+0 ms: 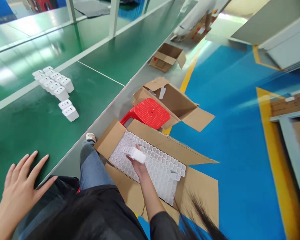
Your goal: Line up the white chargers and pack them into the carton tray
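Observation:
In my right hand are white chargers, blurred, so I cannot tell how many. The hand is over an open cardboard box with rows of white compartments in a plastic tray. My left hand lies with fingers spread on the green tabletop, near its edge, holding nothing. Farther along the tabletop stands a cluster of several white chargers, upright, with port slots on top. Two more chargers stand together a little nearer to me.
A red plastic stool stands just beyond the box. Behind it are an open cardboard box and a smaller one on the floor. Another person's sleeve shows at the top. White metal posts rise from the table.

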The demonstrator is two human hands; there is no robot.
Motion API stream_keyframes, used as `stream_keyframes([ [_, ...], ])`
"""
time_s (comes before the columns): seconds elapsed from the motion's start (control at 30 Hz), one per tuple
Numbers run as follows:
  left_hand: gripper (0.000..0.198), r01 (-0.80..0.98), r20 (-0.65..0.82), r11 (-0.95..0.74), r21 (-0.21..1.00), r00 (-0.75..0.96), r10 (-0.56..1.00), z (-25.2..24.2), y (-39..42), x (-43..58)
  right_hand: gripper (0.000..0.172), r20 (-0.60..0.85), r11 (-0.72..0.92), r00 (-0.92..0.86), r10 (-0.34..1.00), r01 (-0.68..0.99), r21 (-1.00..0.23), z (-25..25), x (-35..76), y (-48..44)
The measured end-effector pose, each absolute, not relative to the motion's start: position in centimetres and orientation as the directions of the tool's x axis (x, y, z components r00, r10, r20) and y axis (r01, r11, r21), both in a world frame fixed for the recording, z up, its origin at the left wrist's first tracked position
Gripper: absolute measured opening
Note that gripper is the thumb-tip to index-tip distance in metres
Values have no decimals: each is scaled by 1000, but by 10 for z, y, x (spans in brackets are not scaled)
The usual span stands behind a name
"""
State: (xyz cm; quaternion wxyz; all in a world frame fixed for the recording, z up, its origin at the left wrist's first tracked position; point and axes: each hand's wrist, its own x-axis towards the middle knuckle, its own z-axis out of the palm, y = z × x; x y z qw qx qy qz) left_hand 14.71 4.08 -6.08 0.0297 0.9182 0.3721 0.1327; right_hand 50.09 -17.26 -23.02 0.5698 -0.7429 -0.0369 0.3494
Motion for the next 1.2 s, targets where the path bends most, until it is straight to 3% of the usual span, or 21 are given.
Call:
stream_keyframes([
  [0.07, 71, 691, 237, -705, 161, 666, 707, -63, 42, 147, 80, -393, -71, 652, 648, -463, -884, -191, 480, -169],
  [0.13, 73, 637, 230, -745, 198, 709, 667, -61, 41, 147, 79, -290, 123, 516, 806, -625, -770, -150, 458, -153],
  [0.23, 80, 509, 191, -789, 343, 785, 589, -43, 36, 146, 80, -217, 63, 269, 939, -750, -658, -97, 419, -111],
  [0.33, 90, 420, 280, -836, 354, 805, 523, -21, 35, 137, 79, -164, -127, -30, 986, -773, -621, -64, 368, -61],
  [0.43, 84, 419, 361, -848, 324, 774, 520, -12, 45, 108, 73, -98, -267, -267, 959, -725, -635, -48, 309, -11],
  [0.6, 77, 667, 407, -638, 384, 498, 766, -27, 72, 18, 70, 17, -355, -505, 863, -630, -691, -38, 201, 64],
  [0.83, 64, 834, 387, -371, 409, 209, 898, -42, 92, -84, 62, -25, -492, -752, 658, -405, -771, -49, 92, 133],
  [1.03, 61, 907, 265, -217, 361, 124, 956, -33, 93, -116, 60, -127, -560, -865, 486, -196, -805, -54, 85, 159],
  [1.2, 61, 949, 172, -164, 270, 120, 978, -17, 91, -126, 40, -156, -527, -797, 583, -224, -820, -64, 93, 170],
])
